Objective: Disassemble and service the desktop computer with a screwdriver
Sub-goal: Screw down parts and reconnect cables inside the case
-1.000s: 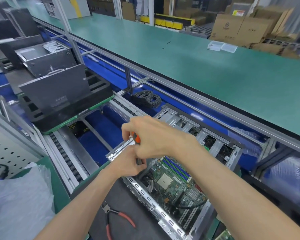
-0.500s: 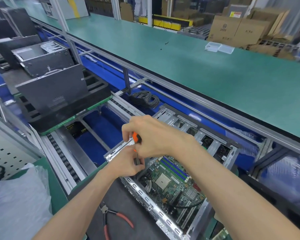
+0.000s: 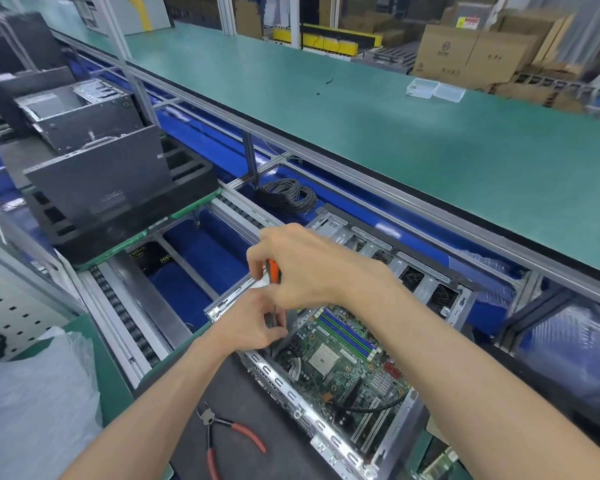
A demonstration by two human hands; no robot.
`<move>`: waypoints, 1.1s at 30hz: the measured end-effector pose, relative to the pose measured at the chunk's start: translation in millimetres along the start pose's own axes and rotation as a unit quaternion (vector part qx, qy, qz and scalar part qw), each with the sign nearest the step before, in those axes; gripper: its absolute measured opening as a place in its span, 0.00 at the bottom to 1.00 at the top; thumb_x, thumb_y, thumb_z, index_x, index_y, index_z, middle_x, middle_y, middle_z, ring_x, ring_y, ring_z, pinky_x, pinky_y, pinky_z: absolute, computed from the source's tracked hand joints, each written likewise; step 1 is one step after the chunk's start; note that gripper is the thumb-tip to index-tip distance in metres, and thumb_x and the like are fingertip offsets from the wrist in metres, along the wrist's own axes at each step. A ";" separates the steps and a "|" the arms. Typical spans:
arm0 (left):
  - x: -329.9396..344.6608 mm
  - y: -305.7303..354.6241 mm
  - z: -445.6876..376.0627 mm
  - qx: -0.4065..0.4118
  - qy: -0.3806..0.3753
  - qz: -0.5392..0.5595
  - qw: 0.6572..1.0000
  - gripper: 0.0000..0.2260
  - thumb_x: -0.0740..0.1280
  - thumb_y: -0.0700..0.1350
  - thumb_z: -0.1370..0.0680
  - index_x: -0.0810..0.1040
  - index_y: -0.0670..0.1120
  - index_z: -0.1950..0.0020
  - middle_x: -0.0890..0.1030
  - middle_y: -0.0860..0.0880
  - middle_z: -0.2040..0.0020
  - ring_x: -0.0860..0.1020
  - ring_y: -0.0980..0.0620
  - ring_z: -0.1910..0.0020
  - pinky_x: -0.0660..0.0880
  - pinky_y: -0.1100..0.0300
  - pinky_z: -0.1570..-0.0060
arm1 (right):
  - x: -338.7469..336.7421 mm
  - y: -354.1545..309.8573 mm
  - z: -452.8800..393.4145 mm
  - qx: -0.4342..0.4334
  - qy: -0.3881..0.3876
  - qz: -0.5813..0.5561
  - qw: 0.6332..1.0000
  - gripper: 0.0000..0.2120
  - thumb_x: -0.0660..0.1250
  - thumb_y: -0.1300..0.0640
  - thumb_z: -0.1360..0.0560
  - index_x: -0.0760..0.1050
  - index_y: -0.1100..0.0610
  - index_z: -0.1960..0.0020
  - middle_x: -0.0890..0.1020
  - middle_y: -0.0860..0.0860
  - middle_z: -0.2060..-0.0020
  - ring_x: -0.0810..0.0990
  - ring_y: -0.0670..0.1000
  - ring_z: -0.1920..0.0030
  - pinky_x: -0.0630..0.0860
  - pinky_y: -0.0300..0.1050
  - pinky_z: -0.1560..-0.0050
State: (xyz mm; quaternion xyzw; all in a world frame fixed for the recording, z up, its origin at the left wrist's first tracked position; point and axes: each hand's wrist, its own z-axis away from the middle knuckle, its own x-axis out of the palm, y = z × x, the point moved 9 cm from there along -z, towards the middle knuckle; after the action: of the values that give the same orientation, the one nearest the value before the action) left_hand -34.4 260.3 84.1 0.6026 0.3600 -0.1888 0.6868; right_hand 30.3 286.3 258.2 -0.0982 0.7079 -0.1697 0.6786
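Observation:
An open desktop computer case (image 3: 329, 434) lies on its side in front of me, its green motherboard (image 3: 343, 365) with blue memory slots exposed. My right hand (image 3: 309, 268) grips the orange handle of a screwdriver (image 3: 274, 271) held upright over the case's left corner. Just below it, my left hand (image 3: 253, 323) pinches the thin dark shaft near the tip. The tip goes down into the corner of the case, and where it touches is hidden by my fingers.
Red-handled pliers (image 3: 222, 434) lie on the dark mat at the case's near side. A coil of black cable (image 3: 288, 195) sits behind the case. A black foam tray with a case panel (image 3: 101, 188) stands on the conveyor at left. A plastic bag (image 3: 32, 410) fills the lower left.
Both hands stay on the screwdriver at the same corner. The view has shifted slightly, and the right hand has turned a little on the handle.

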 end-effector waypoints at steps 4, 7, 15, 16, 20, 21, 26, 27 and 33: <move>1.1 2.8 -0.4 0.001 -0.007 0.031 1.000 0.10 0.76 0.38 0.33 0.78 0.43 0.57 0.80 0.57 0.59 0.80 0.56 0.62 0.77 0.62 0.58 | -4.1 10.8 -6.3 0.071 0.050 0.123 0.989 0.15 0.64 0.41 0.21 0.70 0.53 0.55 0.61 0.47 0.66 0.68 0.58 0.60 0.64 0.50 0.61; 0.0 3.7 -0.4 0.008 -0.005 0.004 1.000 0.06 0.74 0.41 0.34 0.81 0.42 0.60 0.81 0.55 0.61 0.79 0.55 0.61 0.76 0.57 0.55 | 4.4 3.9 -9.3 0.020 0.008 0.075 0.997 0.03 0.66 0.55 0.24 0.76 0.53 0.52 0.69 0.48 0.62 0.76 0.57 0.55 0.70 0.49 0.59; 2.8 -7.4 0.0 -0.024 -0.003 -0.019 1.000 0.09 0.76 0.47 0.31 0.77 0.52 0.65 0.81 0.57 0.61 0.77 0.59 0.59 0.72 0.72 0.61 | -1.2 -1.2 -3.8 0.038 0.044 0.088 0.994 0.13 0.65 0.40 0.23 0.73 0.49 0.55 0.66 0.45 0.65 0.70 0.55 0.62 0.68 0.50 0.62; 2.8 -5.6 -0.1 -0.022 -0.001 -0.004 1.000 0.09 0.77 0.46 0.32 0.77 0.51 0.65 0.81 0.58 0.60 0.78 0.57 0.60 0.73 0.69 0.61 | -2.3 0.5 -4.9 0.055 0.052 0.124 0.989 0.16 0.62 0.38 0.21 0.69 0.51 0.56 0.62 0.46 0.67 0.67 0.56 0.63 0.65 0.50 0.62; -0.3 -4.4 -1.2 -0.030 0.023 -0.012 0.999 0.13 0.78 0.53 0.31 0.79 0.46 0.62 0.80 0.60 0.62 0.78 0.56 0.62 0.73 0.66 0.62 | 6.5 -5.2 -8.9 0.012 0.017 0.081 0.996 0.02 0.64 0.54 0.22 0.72 0.52 0.53 0.69 0.49 0.63 0.72 0.56 0.57 0.72 0.51 0.57; -1.0 -4.9 -0.9 -0.032 0.029 -0.017 0.999 0.15 0.78 0.55 0.31 0.79 0.46 0.63 0.80 0.60 0.64 0.77 0.57 0.65 0.72 0.67 0.65 | 9.7 -5.7 -7.5 -0.001 -0.007 0.041 0.999 0.05 0.65 0.59 0.25 0.75 0.52 0.50 0.73 0.48 0.59 0.73 0.54 0.55 0.74 0.49 0.55; -3.7 1.5 0.0 -0.014 0.045 -0.021 0.999 0.21 0.75 0.59 0.31 0.79 0.41 0.58 0.80 0.49 0.65 0.76 0.52 0.63 0.73 0.59 0.65 | 3.7 3.2 0.5 0.010 -0.003 -0.035 0.999 0.09 0.68 0.55 0.29 0.76 0.49 0.48 0.74 0.46 0.58 0.75 0.51 0.56 0.73 0.48 0.59; -4.5 3.4 -0.5 -0.004 0.047 -0.014 0.999 0.18 0.77 0.56 0.30 0.80 0.41 0.58 0.80 0.50 0.62 0.76 0.53 0.61 0.74 0.60 0.63 | -0.7 8.6 -0.3 0.033 0.025 0.011 0.999 0.07 0.68 0.47 0.25 0.75 0.50 0.52 0.72 0.46 0.62 0.74 0.52 0.59 0.70 0.49 0.62; -5.2 7.6 -2.5 0.014 0.053 -0.024 0.998 0.16 0.79 0.48 0.30 0.80 0.36 0.63 0.80 0.52 0.67 0.76 0.61 0.65 0.69 0.71 0.65 | 4.0 5.2 -4.8 0.016 0.008 0.054 0.998 0.02 0.64 0.57 0.23 0.76 0.53 0.51 0.73 0.48 0.61 0.75 0.55 0.54 0.68 0.48 0.58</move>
State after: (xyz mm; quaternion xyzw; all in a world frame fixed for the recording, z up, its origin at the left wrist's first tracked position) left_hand -33.2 263.4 93.1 0.6127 0.4071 -0.1783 0.6535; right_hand 25.8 290.1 252.6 -0.0479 0.7146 -0.1444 0.6828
